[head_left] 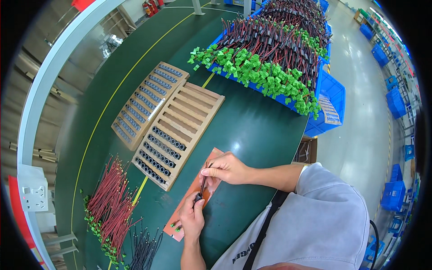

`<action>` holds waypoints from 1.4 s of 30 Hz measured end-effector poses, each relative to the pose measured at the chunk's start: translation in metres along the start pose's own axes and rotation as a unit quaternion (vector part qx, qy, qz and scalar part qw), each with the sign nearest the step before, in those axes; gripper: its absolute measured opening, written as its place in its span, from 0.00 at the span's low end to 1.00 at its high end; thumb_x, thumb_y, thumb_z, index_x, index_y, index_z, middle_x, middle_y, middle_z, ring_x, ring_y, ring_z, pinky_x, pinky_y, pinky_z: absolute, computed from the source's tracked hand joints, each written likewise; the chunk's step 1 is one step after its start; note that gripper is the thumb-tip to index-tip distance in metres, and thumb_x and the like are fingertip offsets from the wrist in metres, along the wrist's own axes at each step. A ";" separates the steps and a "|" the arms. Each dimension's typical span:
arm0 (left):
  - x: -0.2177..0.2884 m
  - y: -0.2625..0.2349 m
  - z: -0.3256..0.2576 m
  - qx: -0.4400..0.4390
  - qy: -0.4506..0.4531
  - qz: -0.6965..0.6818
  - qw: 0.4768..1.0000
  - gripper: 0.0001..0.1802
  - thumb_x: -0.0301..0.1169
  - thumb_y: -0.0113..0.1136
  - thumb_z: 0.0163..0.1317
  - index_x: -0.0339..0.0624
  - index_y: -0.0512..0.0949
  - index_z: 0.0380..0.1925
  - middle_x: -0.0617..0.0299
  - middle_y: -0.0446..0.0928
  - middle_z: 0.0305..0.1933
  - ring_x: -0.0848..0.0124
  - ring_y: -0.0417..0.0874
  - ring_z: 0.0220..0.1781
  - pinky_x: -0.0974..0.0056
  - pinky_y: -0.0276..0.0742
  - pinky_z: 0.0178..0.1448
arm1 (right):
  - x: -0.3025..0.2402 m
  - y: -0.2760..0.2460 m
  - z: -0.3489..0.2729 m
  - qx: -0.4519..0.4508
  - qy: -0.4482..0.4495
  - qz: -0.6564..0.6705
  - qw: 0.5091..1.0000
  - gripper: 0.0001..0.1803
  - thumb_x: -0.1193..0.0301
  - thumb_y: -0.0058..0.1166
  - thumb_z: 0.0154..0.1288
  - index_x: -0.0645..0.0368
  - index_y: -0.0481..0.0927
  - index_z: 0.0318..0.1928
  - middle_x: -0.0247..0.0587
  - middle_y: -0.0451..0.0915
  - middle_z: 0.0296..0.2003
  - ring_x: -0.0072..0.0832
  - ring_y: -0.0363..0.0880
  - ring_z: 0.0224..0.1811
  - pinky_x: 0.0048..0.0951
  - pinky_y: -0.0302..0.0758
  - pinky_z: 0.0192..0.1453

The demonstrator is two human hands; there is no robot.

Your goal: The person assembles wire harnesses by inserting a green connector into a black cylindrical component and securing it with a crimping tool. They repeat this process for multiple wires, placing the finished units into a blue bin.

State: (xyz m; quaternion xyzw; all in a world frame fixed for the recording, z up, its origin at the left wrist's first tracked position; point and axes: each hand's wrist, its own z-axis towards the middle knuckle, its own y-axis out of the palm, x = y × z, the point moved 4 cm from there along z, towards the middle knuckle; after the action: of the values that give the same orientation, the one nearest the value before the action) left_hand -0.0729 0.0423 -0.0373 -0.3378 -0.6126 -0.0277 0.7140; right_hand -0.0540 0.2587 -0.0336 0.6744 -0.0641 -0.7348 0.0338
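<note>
My left hand (192,218) pinches a small black tubular part (198,196) at the lower end of a thin dark wire (203,183). My right hand (227,168) grips the upper end of that same wire with fingertips pinched together. Both hands hover over a brown flat board (186,204) lying on the green table (252,130). A small green connector (178,229) sits on the board's near end.
Two wooden slotted trays (180,123) (146,101) holding black tubes lie beyond the board. Red wires with green connectors (110,204) and loose black wires (144,247) are piled at the left. A blue bin (333,90) heaped with wired green connectors (265,72) stands far right.
</note>
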 end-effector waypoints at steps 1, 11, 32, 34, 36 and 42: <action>-0.001 0.001 0.000 0.003 0.005 -0.011 1.000 0.11 0.26 0.63 0.71 0.32 0.82 0.49 0.63 0.80 0.33 0.74 0.78 0.34 0.68 0.74 0.41 | 0.001 0.001 0.000 -0.006 0.014 0.021 1.000 0.14 0.68 0.56 0.80 0.65 0.89 0.40 0.38 0.88 0.32 0.22 0.85 0.33 0.29 0.81 0.48; 0.020 -0.005 -0.009 -0.031 -0.028 0.015 0.999 0.15 0.22 0.64 0.70 0.33 0.81 0.56 0.58 0.86 0.38 0.74 0.83 0.35 0.69 0.79 0.41 | -0.005 0.032 -0.011 -0.129 -0.179 -0.110 0.969 0.09 0.74 0.59 0.75 0.69 0.85 0.45 0.43 0.81 0.45 0.34 0.84 0.50 0.34 0.82 0.53; 0.064 -0.031 -0.018 -0.080 -0.071 0.081 0.991 0.11 0.23 0.62 0.72 0.33 0.84 0.52 0.57 0.84 0.28 0.74 0.82 0.22 0.67 0.78 0.27 | 0.002 0.011 -0.002 -0.050 0.051 0.190 0.979 0.10 0.72 0.55 0.80 0.66 0.83 0.51 0.38 0.86 0.40 0.18 0.85 0.37 0.21 0.84 0.40; 0.062 -0.031 -0.018 -0.081 -0.085 0.064 0.991 0.10 0.22 0.61 0.72 0.31 0.85 0.49 0.57 0.85 0.27 0.75 0.83 0.22 0.69 0.78 0.26 | 0.003 0.008 -0.002 -0.039 0.048 0.189 0.980 0.11 0.71 0.57 0.79 0.67 0.82 0.51 0.40 0.87 0.41 0.18 0.85 0.36 0.21 0.83 0.37; 0.060 -0.028 -0.018 -0.101 -0.104 0.037 0.989 0.10 0.22 0.61 0.72 0.31 0.85 0.50 0.57 0.85 0.28 0.75 0.83 0.21 0.71 0.77 0.25 | 0.010 0.007 -0.004 -0.039 0.067 0.177 0.981 0.11 0.71 0.58 0.78 0.67 0.82 0.52 0.40 0.87 0.42 0.18 0.85 0.35 0.21 0.82 0.35; 0.043 -0.012 -0.028 -0.244 -0.152 -0.135 0.948 0.15 0.24 0.57 0.76 0.28 0.79 0.58 0.54 0.86 0.36 0.71 0.87 0.29 0.69 0.82 0.33 | 0.005 0.000 -0.001 -0.026 0.066 0.182 0.981 0.12 0.70 0.59 0.78 0.65 0.82 0.52 0.39 0.87 0.39 0.19 0.85 0.33 0.21 0.81 0.33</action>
State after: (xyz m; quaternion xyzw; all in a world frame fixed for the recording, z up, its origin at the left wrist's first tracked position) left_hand -0.0440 0.0348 0.0062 -0.4158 -0.7281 -0.2207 0.4982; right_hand -0.0538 0.2579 -0.0388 0.6972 -0.1641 -0.6718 0.1886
